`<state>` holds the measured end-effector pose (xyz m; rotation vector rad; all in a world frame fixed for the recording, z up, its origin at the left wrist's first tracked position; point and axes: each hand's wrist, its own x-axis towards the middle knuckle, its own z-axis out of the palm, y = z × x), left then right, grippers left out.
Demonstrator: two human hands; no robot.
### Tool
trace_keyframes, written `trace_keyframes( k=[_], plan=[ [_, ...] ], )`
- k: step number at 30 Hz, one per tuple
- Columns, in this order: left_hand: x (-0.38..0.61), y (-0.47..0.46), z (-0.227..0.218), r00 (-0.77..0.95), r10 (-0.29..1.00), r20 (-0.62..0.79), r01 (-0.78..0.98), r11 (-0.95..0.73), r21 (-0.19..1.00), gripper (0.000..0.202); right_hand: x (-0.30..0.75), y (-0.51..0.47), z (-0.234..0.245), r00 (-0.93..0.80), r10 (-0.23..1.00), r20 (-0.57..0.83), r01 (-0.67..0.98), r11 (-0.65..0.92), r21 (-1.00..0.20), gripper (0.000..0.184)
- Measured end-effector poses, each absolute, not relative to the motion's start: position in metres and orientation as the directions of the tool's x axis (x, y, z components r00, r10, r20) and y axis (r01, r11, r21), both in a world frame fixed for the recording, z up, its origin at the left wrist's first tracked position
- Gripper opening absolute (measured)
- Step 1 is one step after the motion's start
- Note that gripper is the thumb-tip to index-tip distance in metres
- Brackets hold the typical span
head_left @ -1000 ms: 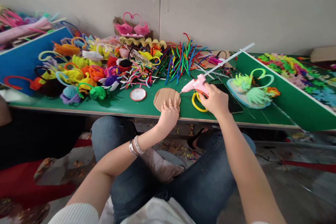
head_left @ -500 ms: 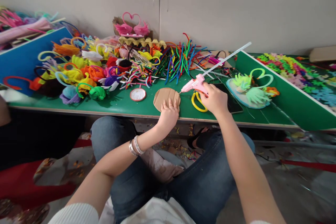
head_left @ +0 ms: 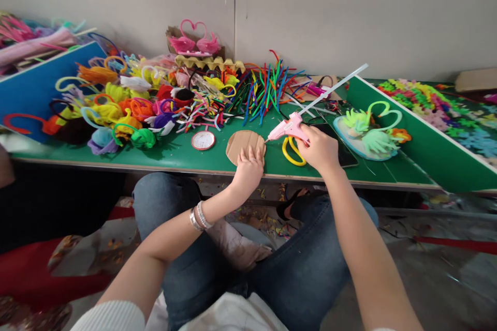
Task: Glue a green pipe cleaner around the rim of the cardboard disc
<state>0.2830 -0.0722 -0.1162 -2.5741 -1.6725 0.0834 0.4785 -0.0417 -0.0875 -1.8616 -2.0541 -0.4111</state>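
My left hand (head_left: 249,166) lies with fingers flat on the near edge of a round brown cardboard disc (head_left: 243,141) on the green table (head_left: 182,152). My right hand (head_left: 319,147) is closed round the grip of a pink hot glue gun (head_left: 288,128). Its nozzle touches the disc's right edge, and a long clear glue stick (head_left: 337,85) juts out of its back toward the upper right. A yellow loop (head_left: 289,151) lies on the table just under my right hand.
Piles of coloured pipe cleaners (head_left: 264,88) and fuzzy swan shapes (head_left: 116,108) fill the table's back and left. A small white round lid (head_left: 203,140) sits left of the disc. A green heart-and-hands piece on a blue oval (head_left: 368,137) lies right. A dark phone (head_left: 344,152) lies by my right hand.
The glue gun's nozzle has dipped slightly to the disc's right edge. My left hand has stayed on the disc.
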Motion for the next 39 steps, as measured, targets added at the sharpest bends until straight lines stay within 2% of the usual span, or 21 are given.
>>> trace_keyframes(
  k=[18, 22, 27, 32, 35, 39],
  plan=[
    [0.282, -0.073, -0.119, 0.416, 0.909, 0.015, 0.906, -0.412, -0.099, 0.048, 0.482, -0.045, -0.083, -0.143, 0.887, 0.44, 0.989, 0.145, 0.029, 0.043],
    [0.281, -0.072, -0.119, 0.419, 0.908, 0.012, 0.906, -0.417, -0.077, 0.049, 0.484, -0.043, -0.08, -0.076, 0.889, 0.452, 0.993, 0.109, -0.047, 0.044],
    [0.279, -0.071, -0.113, 0.432, 0.902, -0.007, 0.9, -0.431, -0.055, 0.048, 0.488, -0.03, -0.079, 0.167, 0.838, 0.52, 0.961, -0.021, -0.276, 0.055],
    [0.269, -0.069, -0.097, 0.444, 0.894, -0.061, 0.895, -0.446, -0.022, 0.049, 0.497, -0.012, -0.081, 0.316, 0.836, 0.449, 0.884, -0.087, -0.46, 0.049],
    [0.263, -0.068, -0.087, 0.492, 0.864, -0.105, 0.867, -0.498, -0.035, 0.047, 0.5, -0.005, -0.079, 0.372, 0.855, 0.362, 0.858, -0.167, -0.486, 0.042],
    [0.256, -0.068, -0.075, 0.545, 0.824, -0.155, 0.828, -0.558, -0.055, 0.046, 0.5, 0.004, -0.08, 0.362, 0.881, 0.305, 0.891, -0.23, -0.391, 0.042]
  ],
)
